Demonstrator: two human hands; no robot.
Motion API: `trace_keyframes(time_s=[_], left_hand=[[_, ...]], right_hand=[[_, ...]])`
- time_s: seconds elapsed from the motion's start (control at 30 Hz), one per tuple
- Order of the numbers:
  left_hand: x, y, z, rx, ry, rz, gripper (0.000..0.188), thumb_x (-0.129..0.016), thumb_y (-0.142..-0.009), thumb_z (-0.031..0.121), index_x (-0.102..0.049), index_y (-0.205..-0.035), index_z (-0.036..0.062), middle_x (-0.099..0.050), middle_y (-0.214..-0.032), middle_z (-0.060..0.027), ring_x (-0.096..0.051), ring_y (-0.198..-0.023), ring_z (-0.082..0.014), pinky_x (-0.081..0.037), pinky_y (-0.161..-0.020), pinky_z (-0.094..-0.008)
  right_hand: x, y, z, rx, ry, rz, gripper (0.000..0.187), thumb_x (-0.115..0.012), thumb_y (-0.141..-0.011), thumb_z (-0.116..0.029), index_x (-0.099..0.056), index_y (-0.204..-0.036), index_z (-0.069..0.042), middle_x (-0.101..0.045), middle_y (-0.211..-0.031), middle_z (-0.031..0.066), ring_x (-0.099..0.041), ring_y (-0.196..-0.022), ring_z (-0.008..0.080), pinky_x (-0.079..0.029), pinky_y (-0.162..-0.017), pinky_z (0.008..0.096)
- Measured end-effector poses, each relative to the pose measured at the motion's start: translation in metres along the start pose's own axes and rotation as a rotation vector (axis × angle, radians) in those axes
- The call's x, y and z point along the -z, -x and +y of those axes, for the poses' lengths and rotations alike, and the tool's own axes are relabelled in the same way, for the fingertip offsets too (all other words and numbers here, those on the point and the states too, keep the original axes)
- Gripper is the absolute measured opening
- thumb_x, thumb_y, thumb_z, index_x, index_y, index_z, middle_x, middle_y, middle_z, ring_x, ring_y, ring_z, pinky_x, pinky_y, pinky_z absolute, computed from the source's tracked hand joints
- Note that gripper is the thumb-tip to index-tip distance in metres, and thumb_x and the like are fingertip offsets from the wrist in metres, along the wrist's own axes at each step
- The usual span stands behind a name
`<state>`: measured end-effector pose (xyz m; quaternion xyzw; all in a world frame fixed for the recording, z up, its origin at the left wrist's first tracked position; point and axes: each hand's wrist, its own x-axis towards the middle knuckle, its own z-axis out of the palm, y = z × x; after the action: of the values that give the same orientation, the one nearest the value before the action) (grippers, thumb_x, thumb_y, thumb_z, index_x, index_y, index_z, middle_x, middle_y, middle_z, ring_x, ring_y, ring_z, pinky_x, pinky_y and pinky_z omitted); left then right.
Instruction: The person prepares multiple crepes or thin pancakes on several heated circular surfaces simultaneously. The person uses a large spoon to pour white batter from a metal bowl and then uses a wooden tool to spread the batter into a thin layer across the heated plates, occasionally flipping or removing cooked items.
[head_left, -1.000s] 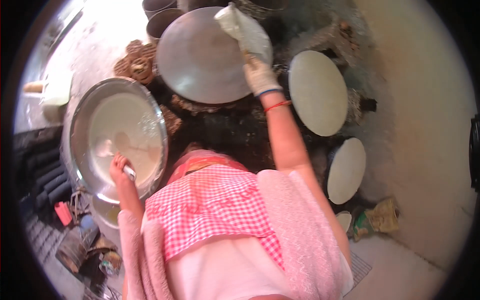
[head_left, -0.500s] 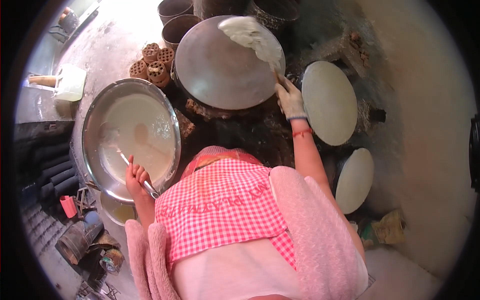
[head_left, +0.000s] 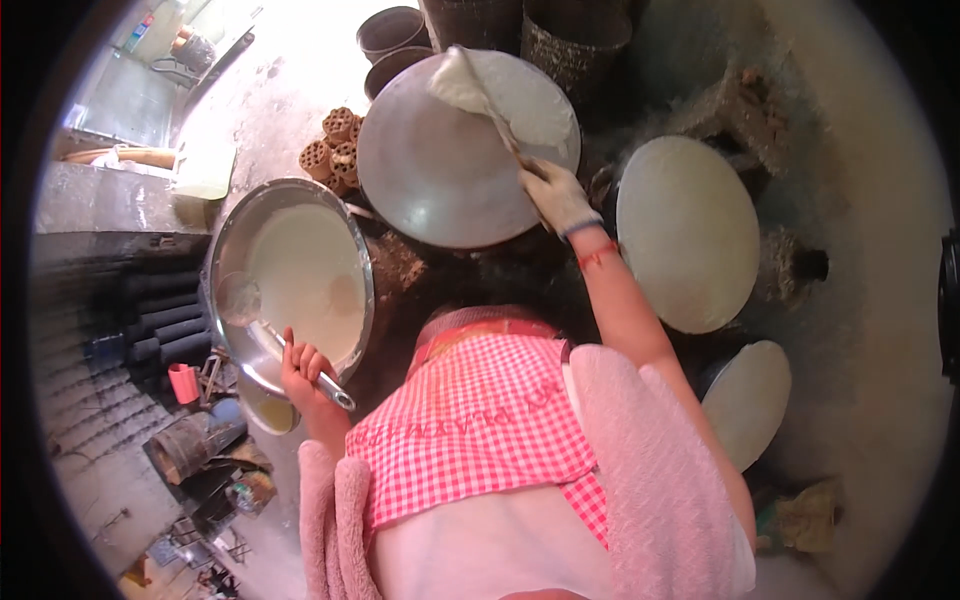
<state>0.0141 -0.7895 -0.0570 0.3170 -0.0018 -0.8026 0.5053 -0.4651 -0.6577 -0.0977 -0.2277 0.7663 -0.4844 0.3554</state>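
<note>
My left hand point(head_left: 310, 372) is closed around the metal handle of a ladle point(head_left: 239, 297), whose round bowl is over the left side of a wide steel basin point(head_left: 216, 268). Pale, milky batter point(head_left: 305, 262) fills much of that basin. Ahead, my right hand point(head_left: 556, 195), in a light glove, grips a thin wooden spreader point(head_left: 497, 121) that reaches across a large round griddle point(head_left: 420, 170). White batter point(head_left: 535, 103) coats the griddle's far right part, with a thick clump along the spreader's far end. Bare grey metal shows on the griddle's left and near side.
Two more round griddles with pale surfaces, one larger point(head_left: 690, 235) and one smaller point(head_left: 750, 405), stand to the right. Perforated clay-coloured briquettes point(head_left: 335, 150) are stacked left of the main griddle. Dark buckets point(head_left: 575, 40) stand behind it. Black cylinders point(head_left: 165, 315) lie at far left.
The spreader has swung left over the griddle, carrying batter and leaving a white layer on its right side. My left hand still holds the ladle at the basin. The whole view has shifted slightly.
</note>
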Motion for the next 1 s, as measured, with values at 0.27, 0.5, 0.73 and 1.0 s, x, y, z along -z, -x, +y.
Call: trace_keyframes(time_s=[0.27,0.5,0.73,1.0], left_hand=[[-0.031,0.026,-0.004,-0.164,0.061,-0.034,0.029,-0.045,-0.109,0.010,-0.052,-0.131,-0.0064,-0.034,-0.068,0.0018,-0.030,-0.051,-0.0068,-0.030,-0.042,-0.0204],[-0.031,0.028,0.006,-0.123,0.157,-0.075,0.030,-0.044,-0.109,0.009,-0.050,-0.132,-0.0086,-0.035,-0.069,0.0013,-0.031,-0.052,-0.0069,-0.031,-0.042,-0.0204],[-0.023,0.047,0.011,-0.236,0.065,-0.010,0.031,-0.043,-0.109,0.009,-0.047,-0.134,-0.0090,-0.033,-0.069,0.0016,-0.031,-0.051,-0.0071,-0.031,-0.041,-0.0202],[-0.016,0.041,0.034,-0.220,0.132,-0.022,0.032,-0.041,-0.108,0.006,-0.047,-0.136,-0.0090,-0.031,-0.069,0.0020,-0.030,-0.053,-0.0066,-0.032,-0.043,-0.0191]], right_hand=[[0.062,0.019,-0.001,-0.005,-0.178,0.005,0.039,-0.062,-0.097,-0.024,-0.067,-0.133,-0.010,-0.062,-0.072,-0.0017,-0.044,-0.044,0.0058,-0.036,-0.041,0.0243],[-0.037,-0.017,-0.025,0.159,0.107,-0.210,0.041,-0.062,-0.094,-0.025,-0.067,-0.127,-0.002,-0.075,-0.107,0.0183,-0.070,-0.096,0.0270,-0.053,-0.088,0.0355],[0.039,-0.042,-0.011,0.202,0.020,0.024,0.048,-0.062,-0.094,-0.022,-0.061,-0.138,-0.003,-0.072,-0.123,0.0167,-0.069,-0.111,0.0225,-0.052,-0.098,0.0342],[0.010,-0.038,-0.027,0.519,0.534,-0.368,0.039,-0.058,-0.093,-0.017,-0.066,-0.129,-0.006,-0.071,-0.116,0.0204,-0.068,-0.109,0.0348,-0.053,-0.096,0.0364]])
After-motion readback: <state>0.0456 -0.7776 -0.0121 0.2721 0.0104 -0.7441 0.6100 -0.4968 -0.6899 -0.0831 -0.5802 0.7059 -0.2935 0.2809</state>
